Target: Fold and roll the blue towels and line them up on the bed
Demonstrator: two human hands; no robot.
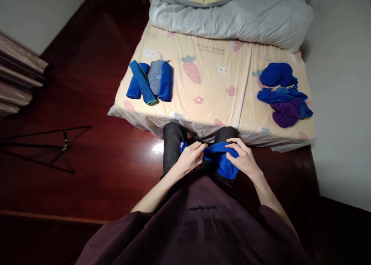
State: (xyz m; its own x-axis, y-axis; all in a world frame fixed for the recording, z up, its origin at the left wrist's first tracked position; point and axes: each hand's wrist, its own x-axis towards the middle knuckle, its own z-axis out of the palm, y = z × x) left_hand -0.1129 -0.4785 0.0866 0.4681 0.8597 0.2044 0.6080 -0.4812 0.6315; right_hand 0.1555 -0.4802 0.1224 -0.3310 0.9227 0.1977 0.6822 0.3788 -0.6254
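A bright blue towel hangs loosely over my lap, gathered into a band along its upper edge. My left hand is closed on the band, with a small end of the cloth showing past its far side. On the other side, my right hand holds the towel between thumb and fingers, its fingers partly spread. The lower part of the cloth drapes over my right thigh. Both hands are above my dark trousers, close to the near edge of the bed.
On the left of the bed lie rolled towels: a blue-green one across others, a grey one and a blue one. Crumpled blue cloths and a purple one lie right. Tripod legs stand left.
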